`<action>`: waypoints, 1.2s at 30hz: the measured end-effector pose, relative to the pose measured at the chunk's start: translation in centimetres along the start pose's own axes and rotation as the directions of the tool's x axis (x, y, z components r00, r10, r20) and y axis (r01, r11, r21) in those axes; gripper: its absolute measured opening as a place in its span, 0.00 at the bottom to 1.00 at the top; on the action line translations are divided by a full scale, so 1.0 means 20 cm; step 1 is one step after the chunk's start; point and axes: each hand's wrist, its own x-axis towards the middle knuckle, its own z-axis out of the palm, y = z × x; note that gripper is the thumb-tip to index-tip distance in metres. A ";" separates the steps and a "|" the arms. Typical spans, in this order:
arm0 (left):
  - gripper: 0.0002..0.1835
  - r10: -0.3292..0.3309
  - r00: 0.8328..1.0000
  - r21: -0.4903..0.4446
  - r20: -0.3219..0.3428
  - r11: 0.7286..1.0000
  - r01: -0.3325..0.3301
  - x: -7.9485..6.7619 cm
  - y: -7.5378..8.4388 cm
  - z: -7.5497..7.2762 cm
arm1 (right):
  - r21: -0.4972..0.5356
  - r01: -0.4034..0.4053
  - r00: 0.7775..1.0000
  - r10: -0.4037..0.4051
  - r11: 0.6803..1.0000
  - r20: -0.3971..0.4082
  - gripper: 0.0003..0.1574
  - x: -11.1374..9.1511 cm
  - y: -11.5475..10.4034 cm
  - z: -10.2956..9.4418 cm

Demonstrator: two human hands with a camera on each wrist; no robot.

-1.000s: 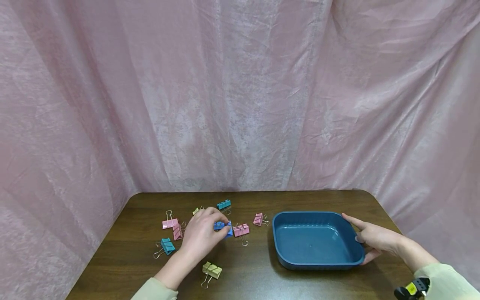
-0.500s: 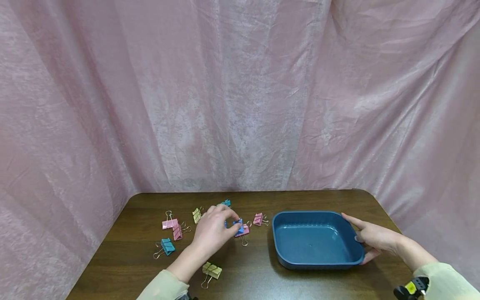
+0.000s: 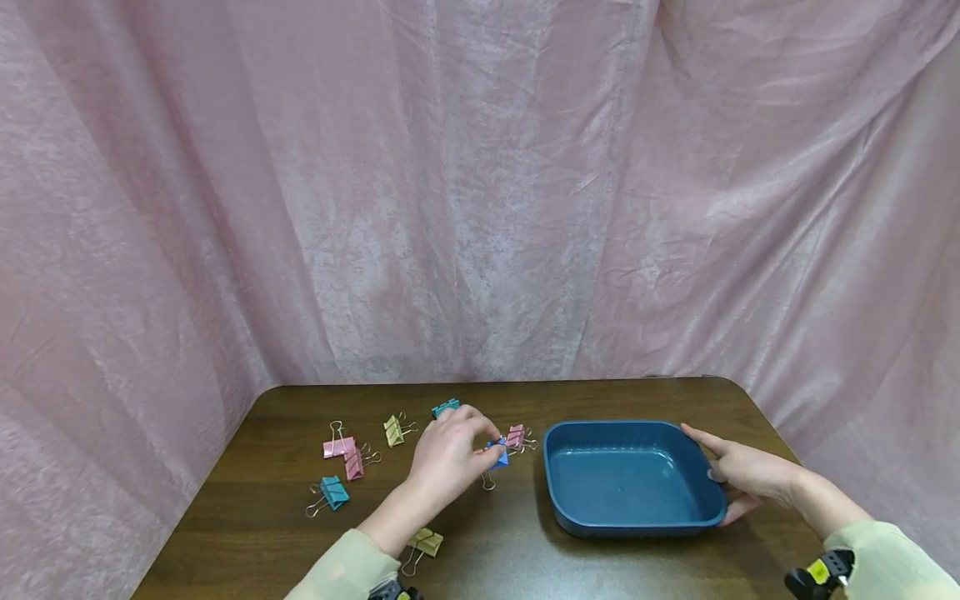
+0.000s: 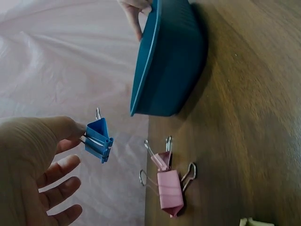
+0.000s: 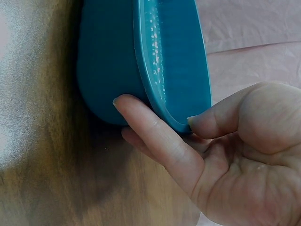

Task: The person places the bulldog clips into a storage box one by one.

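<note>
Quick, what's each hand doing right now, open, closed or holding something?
Left hand: holding a blue binder clip.
Right hand: holding the blue tray by its rim.

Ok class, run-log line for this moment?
left fingers pinch blue binder clip, aloft | right fingers grip teal tray | clip outside tray

This looks like a curtained-off tabletop station: pink, velvety drapes [image 3: 480, 192] hang in folds behind a dark wood-grain table [image 3: 600, 575] with rounded far corners, and close in on its sides. Scattered binder clips [image 3: 334, 491] lend an office note, but whether the room beyond belongs to a home, office or lab cannot be told.
</note>
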 end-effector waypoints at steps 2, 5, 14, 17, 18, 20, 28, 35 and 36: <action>0.05 -0.003 1.000 -0.010 0.014 1.000 0.003 0.01 0.02 0.00 | 0.001 -0.002 1.000 0.002 1.000 -0.003 0.52 0.00 0.00 0.00; 0.04 -0.005 1.000 -0.010 0.030 1.000 0.006 0.02 0.04 0.01 | 0.003 -0.004 1.000 0.004 1.000 -0.006 0.53 0.00 0.00 0.01; 0.04 0.019 0.999 -0.003 0.029 1.000 -0.019 0.05 0.11 0.04 | 0.009 -0.002 1.000 0.002 1.000 -0.005 0.53 0.00 0.00 0.00; 0.04 0.019 0.999 -0.002 0.036 1.000 -0.019 0.06 0.13 0.05 | 0.003 -0.003 1.000 0.003 1.000 -0.006 0.53 0.00 0.00 0.00; 0.04 0.021 0.999 -0.002 0.038 1.000 -0.021 0.07 0.14 0.06 | 0.005 -0.005 1.000 0.005 1.000 -0.009 0.53 0.00 0.00 0.00; 0.04 0.027 0.999 -0.005 0.040 1.000 -0.027 0.07 0.16 0.06 | 0.003 -0.001 1.000 0.001 1.000 -0.006 0.53 0.00 0.00 0.00; 0.05 0.044 0.997 0.000 0.062 0.999 -0.044 0.10 0.21 0.09 | 0.003 0.009 1.000 -0.009 1.000 0.001 0.53 0.00 0.00 0.00; 0.05 0.072 0.994 0.004 0.076 0.997 -0.072 0.11 0.26 0.12 | 0.008 0.005 1.000 -0.005 1.000 -0.008 0.53 -0.01 0.00 0.01; 0.05 0.075 0.994 0.002 0.078 0.997 -0.075 0.11 0.27 0.13 | 0.005 0.005 1.000 -0.005 1.000 -0.011 0.53 -0.01 0.00 0.01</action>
